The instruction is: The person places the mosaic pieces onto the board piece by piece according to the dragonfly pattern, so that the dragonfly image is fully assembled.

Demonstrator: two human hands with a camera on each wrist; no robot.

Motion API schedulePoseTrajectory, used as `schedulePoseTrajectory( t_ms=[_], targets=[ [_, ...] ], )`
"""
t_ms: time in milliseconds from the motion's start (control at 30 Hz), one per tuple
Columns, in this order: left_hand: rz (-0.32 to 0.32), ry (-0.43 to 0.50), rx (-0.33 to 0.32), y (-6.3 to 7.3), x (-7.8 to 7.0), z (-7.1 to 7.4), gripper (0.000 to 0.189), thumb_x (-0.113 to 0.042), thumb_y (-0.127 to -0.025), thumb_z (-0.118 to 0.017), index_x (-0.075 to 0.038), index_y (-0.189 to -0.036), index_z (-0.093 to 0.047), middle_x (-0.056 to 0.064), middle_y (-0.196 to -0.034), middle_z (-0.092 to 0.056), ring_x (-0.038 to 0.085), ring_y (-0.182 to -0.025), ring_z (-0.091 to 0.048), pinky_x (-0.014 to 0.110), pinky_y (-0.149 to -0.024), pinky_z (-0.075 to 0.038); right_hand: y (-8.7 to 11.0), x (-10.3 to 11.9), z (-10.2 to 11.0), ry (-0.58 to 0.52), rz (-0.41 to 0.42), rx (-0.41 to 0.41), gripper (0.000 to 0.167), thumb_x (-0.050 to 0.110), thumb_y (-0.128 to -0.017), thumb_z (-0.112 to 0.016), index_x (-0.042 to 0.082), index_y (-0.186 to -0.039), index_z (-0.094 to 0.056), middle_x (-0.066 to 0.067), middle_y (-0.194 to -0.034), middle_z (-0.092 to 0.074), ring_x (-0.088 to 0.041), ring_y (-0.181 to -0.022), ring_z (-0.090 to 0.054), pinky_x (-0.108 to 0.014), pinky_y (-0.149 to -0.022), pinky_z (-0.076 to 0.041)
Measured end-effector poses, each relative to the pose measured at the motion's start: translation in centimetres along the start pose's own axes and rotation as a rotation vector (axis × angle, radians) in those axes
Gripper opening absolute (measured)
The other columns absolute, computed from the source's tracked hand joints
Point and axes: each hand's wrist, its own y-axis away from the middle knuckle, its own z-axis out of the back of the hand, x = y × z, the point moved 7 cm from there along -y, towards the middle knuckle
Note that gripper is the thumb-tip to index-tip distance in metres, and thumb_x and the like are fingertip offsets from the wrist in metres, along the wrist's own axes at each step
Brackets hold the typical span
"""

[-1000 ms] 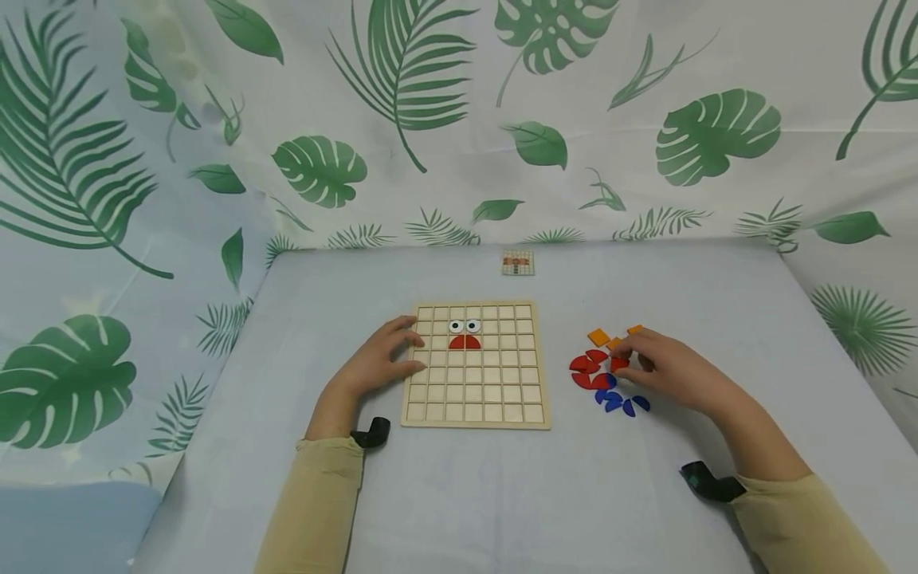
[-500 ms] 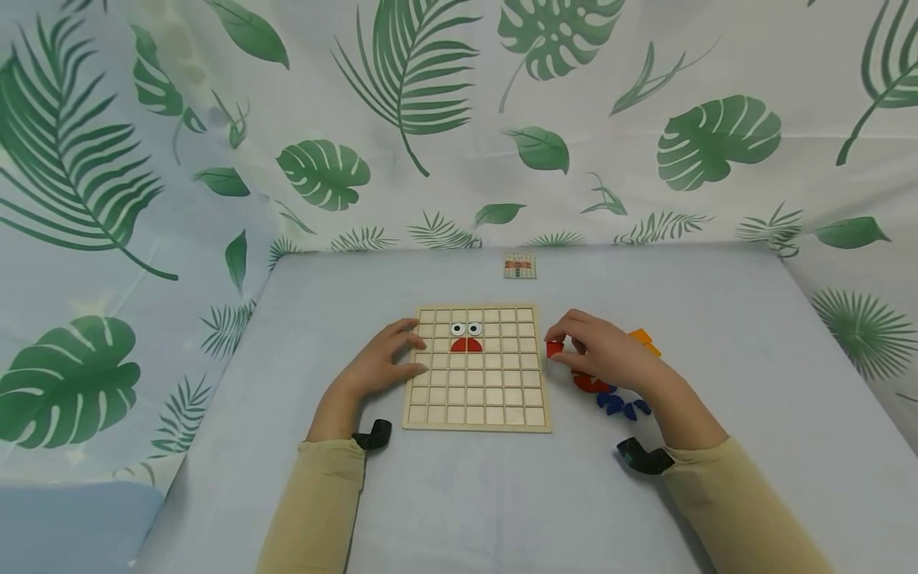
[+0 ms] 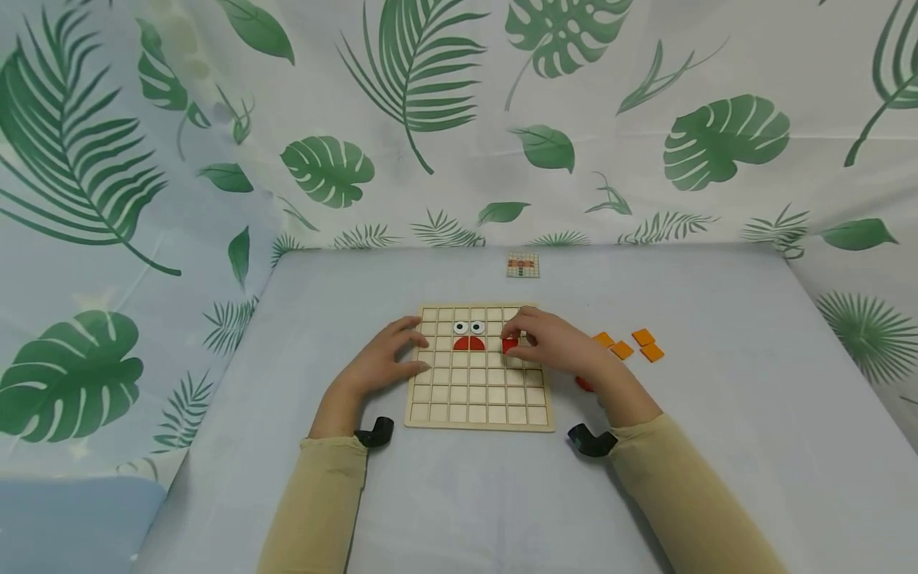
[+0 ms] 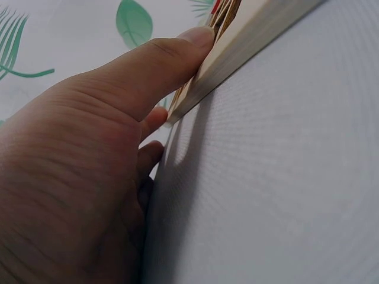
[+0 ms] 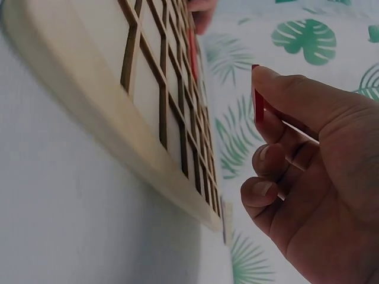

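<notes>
A wooden grid board (image 3: 479, 426) lies on the table, with two white eye pieces (image 3: 477, 328) in neighbouring cells. Directly below them sit two red quarter-round pieces (image 3: 462, 344), making a half circle. My left hand (image 3: 376, 363) rests at the board's left edge, fingers spread; its thumb (image 4: 198, 44) touches the rim in the left wrist view. Over the right part of the board, my right hand (image 3: 551, 341) pinches a red tile (image 3: 509, 345) between thumb and forefinger. The right wrist view shows this tile (image 5: 258, 97) edge-on, raised off the grid.
Several orange square tiles (image 3: 651, 352) lie right of the board. A red piece (image 3: 585, 384) peeks out beside my right forearm, which hides the other loose pieces. Behind the board is a small patterned card (image 3: 523, 265). A leaf-print cloth (image 3: 545, 147) hangs at the back.
My right hand has carried the red tile left from the pile of loose pieces to over the board. The left hand stays at the board's edge.
</notes>
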Motion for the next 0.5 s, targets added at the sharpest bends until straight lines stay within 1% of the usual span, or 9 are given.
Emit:
schedulePoseTrajectory(
  t_ms=[167,300,433,500],
  targets=[
    [-0.009,0.010,-0.003,0.0,-0.1,0.0,0.033,-0.036,-0.088,-0.075,-0.022,-0.114,-0.062,0.004,-0.159,-0.033,0.031,-0.150,-0.027,0.052,-0.120,-0.028,-1.4,0.4,-1.1,-0.012,0.006,0.004,0.022,0.026,-0.091,-0.072,0.017,-0.110,-0.069,0.001,-0.107,-0.060,-0.015,-0.085,-0.052,-0.030,-0.077,-0.047],
    [-0.008,0.009,-0.001,0.0,-0.1,0.0,0.033,-0.036,-0.087,-0.076,-0.022,-0.114,-0.061,0.003,-0.160,-0.033,0.031,-0.150,-0.027,0.051,-0.120,-0.029,-2.2,0.8,-2.1,-0.028,0.003,0.008,0.024,0.026,-0.091,-0.072,0.016,-0.112,-0.069,-0.001,-0.110,-0.061,-0.016,-0.086,-0.053,-0.032,-0.081,-0.048],
    [-0.003,0.017,0.002,0.1,-0.2,0.1,0.033,-0.036,-0.087,-0.076,-0.022,-0.113,-0.062,0.003,-0.159,-0.033,0.030,-0.150,-0.027,0.051,-0.120,-0.029,-2.8,0.8,-3.4,-0.049,-0.029,0.032,0.025,0.029,-0.091,-0.072,0.017,-0.113,-0.068,0.001,-0.110,-0.060,-0.015,-0.088,-0.054,-0.033,-0.083,-0.049],
    [-0.006,0.018,0.003,0.0,-0.2,0.1,0.033,-0.036,-0.087,-0.076,-0.022,-0.113,-0.062,0.004,-0.159,-0.033,0.031,-0.150,-0.027,0.052,-0.120,-0.029,-3.0,0.9,-3.9,-0.040,-0.045,0.037,0.025,0.031,-0.091,-0.072,0.019,-0.112,-0.068,0.003,-0.109,-0.059,-0.014,-0.091,-0.055,-0.033,-0.084,-0.050]
  ],
)
